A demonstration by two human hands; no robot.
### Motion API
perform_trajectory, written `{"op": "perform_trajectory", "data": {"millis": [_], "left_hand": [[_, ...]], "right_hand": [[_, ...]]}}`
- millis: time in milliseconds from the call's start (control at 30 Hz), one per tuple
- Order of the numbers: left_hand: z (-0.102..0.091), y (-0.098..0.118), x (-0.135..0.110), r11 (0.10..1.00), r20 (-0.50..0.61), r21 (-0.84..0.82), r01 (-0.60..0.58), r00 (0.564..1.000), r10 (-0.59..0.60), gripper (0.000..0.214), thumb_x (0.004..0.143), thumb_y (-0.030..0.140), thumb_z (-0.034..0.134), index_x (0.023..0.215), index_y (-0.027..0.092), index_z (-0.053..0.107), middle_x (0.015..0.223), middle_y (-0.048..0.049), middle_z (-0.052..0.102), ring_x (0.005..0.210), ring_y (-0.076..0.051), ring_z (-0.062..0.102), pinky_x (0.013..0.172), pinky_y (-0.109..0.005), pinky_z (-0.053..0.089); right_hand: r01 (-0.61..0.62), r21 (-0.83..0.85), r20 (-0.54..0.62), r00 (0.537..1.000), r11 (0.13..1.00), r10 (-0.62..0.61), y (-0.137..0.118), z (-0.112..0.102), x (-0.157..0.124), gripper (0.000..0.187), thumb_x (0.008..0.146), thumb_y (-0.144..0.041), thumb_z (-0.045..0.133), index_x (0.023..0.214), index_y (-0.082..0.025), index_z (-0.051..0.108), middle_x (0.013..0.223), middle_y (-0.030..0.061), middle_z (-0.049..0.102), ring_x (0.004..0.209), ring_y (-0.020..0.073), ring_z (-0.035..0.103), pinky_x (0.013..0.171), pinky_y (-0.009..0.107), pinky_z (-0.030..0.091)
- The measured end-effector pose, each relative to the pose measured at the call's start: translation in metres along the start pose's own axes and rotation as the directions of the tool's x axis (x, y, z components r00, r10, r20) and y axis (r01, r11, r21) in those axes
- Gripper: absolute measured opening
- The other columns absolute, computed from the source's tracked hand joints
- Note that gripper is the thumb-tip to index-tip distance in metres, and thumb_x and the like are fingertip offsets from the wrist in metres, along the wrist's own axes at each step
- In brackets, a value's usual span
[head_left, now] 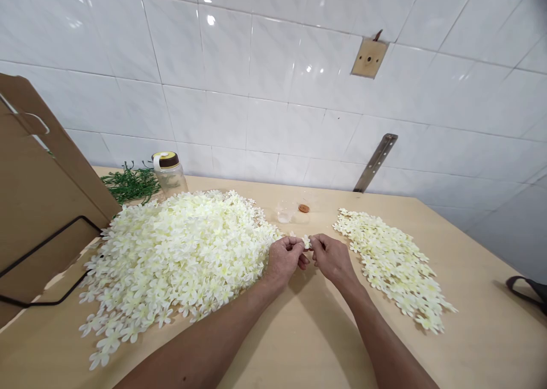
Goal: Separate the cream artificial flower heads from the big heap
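Observation:
A small white artificial flower (306, 241) is pinched between my two hands over the middle of the table. My left hand (285, 257) grips it from the left, thumb and forefinger pressed together. From the other side, my right hand (332, 256) has its fingertips closed at the flower's edge. A large heap of pale cream artificial flowers (183, 252) lies left of my left hand, close to it. To the right of my right hand spreads a flatter, smaller pile of the same flowers (393, 263).
Beyond my hands are a small clear container (284, 215) and a brown disc (303, 208). A bottle with a brown and yellow lid (168, 172) and green plastic stems (132, 183) stand behind the heap. A cardboard box (47, 167) blocks the left; a metal bracket (376, 162) leans against the wall.

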State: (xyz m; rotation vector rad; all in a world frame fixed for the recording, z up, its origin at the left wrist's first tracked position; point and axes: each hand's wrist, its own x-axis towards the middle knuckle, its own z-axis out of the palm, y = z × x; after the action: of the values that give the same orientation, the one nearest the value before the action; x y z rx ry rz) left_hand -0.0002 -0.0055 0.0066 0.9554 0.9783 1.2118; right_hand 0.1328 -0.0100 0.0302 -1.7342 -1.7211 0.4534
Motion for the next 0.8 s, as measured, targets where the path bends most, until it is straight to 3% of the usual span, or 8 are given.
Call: {"op": "perform_trajectory", "data": {"millis": [200, 367, 433, 600, 800], "left_hand": [[0.000, 0.001, 0.001, 1.000, -0.001, 0.028, 0.002, 1.000, -0.002, 0.009, 0.077, 0.023, 0.061, 0.074, 0.015, 0.063, 0.063, -0.0026, 0.067, 0.045, -0.010, 0.057, 0.044, -0.021, 0.047], [-0.001, 0.000, 0.002, 0.999, -0.002, 0.037, 0.008, 1.000, -0.008, 0.006, 0.077, 0.019, 0.059, 0.076, 0.014, 0.063, 0.061, -0.0009, 0.066, 0.044, -0.010, 0.057, 0.044, -0.021, 0.047], [-0.001, 0.000, 0.002, 0.999, -0.004, 0.034, 0.009, 1.000, -0.009, 0.005, 0.077, 0.018, 0.059, 0.075, 0.015, 0.062, 0.060, -0.0006, 0.066, 0.044, -0.010, 0.057, 0.044, -0.021, 0.046], [-0.002, 0.000, 0.001, 0.998, -0.001, 0.059, 0.005, 1.000, -0.005, 0.006, 0.077, 0.018, 0.058, 0.073, 0.015, 0.062, 0.055, -0.0003, 0.064, 0.045, -0.011, 0.058, 0.045, -0.021, 0.045], [0.000, 0.002, 0.001, 0.996, 0.003, 0.087, 0.007, 1.000, -0.008, 0.007, 0.078, 0.016, 0.056, 0.073, 0.015, 0.061, 0.055, -0.0009, 0.064, 0.043, -0.011, 0.056, 0.046, -0.021, 0.046]], "right_hand": [[-0.165, 0.306, 0.059, 0.986, 0.937, 0.155, 0.009, -0.001, 0.006, 0.042, 0.086, -0.056, 0.052, 0.065, -0.021, 0.060, 0.057, 0.0004, 0.061, 0.044, 0.0156, 0.057, 0.049, 0.027, 0.043], [-0.291, 0.669, 0.176, 0.956, 0.684, 0.234, 0.016, -0.007, 0.011, 0.041, 0.070, -0.056, 0.074, 0.066, -0.016, 0.065, 0.054, -0.0035, 0.048, 0.045, 0.0086, 0.041, 0.043, 0.023, 0.036], [-0.315, 0.760, 0.217, 0.948, 0.569, 0.234, 0.016, -0.010, 0.012, 0.038, 0.062, -0.050, 0.082, 0.067, -0.016, 0.065, 0.059, -0.0029, 0.051, 0.047, 0.0065, 0.036, 0.041, 0.021, 0.031], [-0.367, 0.839, 0.298, 0.928, 0.401, 0.225, 0.009, -0.017, 0.011, 0.037, 0.055, -0.038, 0.089, 0.066, -0.016, 0.062, 0.069, -0.0002, 0.059, 0.050, 0.0052, 0.034, 0.039, 0.020, 0.024], [-0.354, 0.845, 0.305, 0.935, 0.400, 0.183, 0.004, -0.018, 0.008, 0.039, 0.057, -0.043, 0.088, 0.069, -0.016, 0.061, 0.071, 0.0009, 0.060, 0.051, 0.0056, 0.036, 0.040, 0.019, 0.025]]}}
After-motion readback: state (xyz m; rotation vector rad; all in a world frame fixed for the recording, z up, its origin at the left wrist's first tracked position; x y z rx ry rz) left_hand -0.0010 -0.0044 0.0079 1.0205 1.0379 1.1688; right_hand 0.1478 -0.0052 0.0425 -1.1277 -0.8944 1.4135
